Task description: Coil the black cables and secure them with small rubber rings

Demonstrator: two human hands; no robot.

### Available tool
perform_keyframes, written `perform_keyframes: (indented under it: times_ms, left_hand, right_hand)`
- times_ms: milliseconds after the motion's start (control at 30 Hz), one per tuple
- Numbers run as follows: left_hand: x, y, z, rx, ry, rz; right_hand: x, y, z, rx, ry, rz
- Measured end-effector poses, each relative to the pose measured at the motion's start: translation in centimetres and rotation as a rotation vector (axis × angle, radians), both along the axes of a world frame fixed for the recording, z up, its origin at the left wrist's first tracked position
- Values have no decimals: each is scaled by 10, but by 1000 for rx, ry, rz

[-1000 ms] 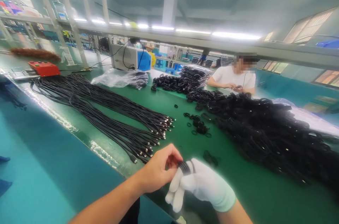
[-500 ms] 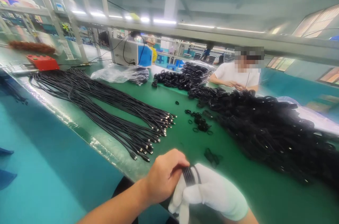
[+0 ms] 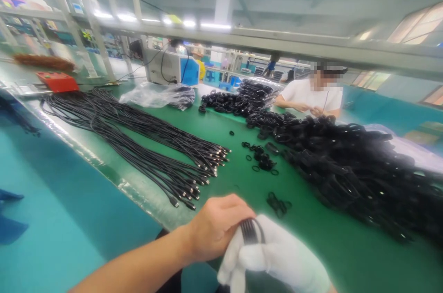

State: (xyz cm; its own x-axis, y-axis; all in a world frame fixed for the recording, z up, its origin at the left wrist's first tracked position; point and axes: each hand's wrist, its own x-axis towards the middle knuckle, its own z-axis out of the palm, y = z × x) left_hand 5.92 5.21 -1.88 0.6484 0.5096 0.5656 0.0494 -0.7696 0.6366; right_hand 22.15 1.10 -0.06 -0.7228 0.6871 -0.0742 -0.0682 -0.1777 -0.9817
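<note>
A black cable (image 3: 248, 232), wound into several parallel loops, is pinched in my right hand (image 3: 272, 254), which wears a white glove. My bare left hand (image 3: 218, 226) is closed over the far end of the coil, its fingertips partly hidden behind it. Both hands meet above the front edge of the green table (image 3: 221, 122). Just beyond them lies a small group of black rings (image 3: 278, 204). Farther off is another little pile of black rings (image 3: 263, 161).
Long straight black cables (image 3: 138, 131) with metal plugs lie to the left, near a red device (image 3: 58, 81). A large heap of coiled black cables (image 3: 346, 168) covers the right side. Behind it sits a co-worker in a white shirt (image 3: 297, 92). A blue-and-white machine (image 3: 173, 68) stands at the back.
My left hand has shifted slightly to the right, its fingers now reaching farther over the top of the coil. The right hand keeps its hold on the cable.
</note>
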Motion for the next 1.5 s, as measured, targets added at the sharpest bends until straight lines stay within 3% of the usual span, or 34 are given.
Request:
perform_keyframes:
  times_ms: [133, 233, 400, 533, 667, 767, 867, 1033, 1200, 1333, 1500]
  left_hand:
    - [-2, 0, 7, 52, 1, -13]
    - [-5, 2, 12, 19, 19, 45]
    - [-8, 6, 16, -68, 162, 139]
    - [-7, 9, 19, -153, 186, 161]
    - [-5, 10, 23, -200, 182, 141]
    - [-3, 10, 26, -209, 199, 164]
    - [-3, 11, 29, -280, 192, 229]
    - [-5, 15, 30, -536, 181, 263]
    - [-3, 16, 26, -638, 174, 302]
    - [1, 15, 18, -739, 133, 306]
    - [8, 18, -1, -731, 181, 382]
  right_hand:
    - [10, -8, 14, 24, -113, -162]
    - [23, -9, 23, 61, -150, -295]
    - [25, -4, 19, 138, -175, -508]
    - [11, 2, 7, 91, -151, -407]
    - [1, 12, -12, -47, 5, -275]
    - [-3, 18, -24, -104, 86, -276]
    - [-5, 21, -24, -143, 158, -303]
    - [-2, 20, -20, -285, 281, -252]
    - [-3, 23, -27, -275, 253, -299]
    - [-9, 23, -30, -224, 230, -320]
    - [-16, 20, -28, -192, 180, -315]
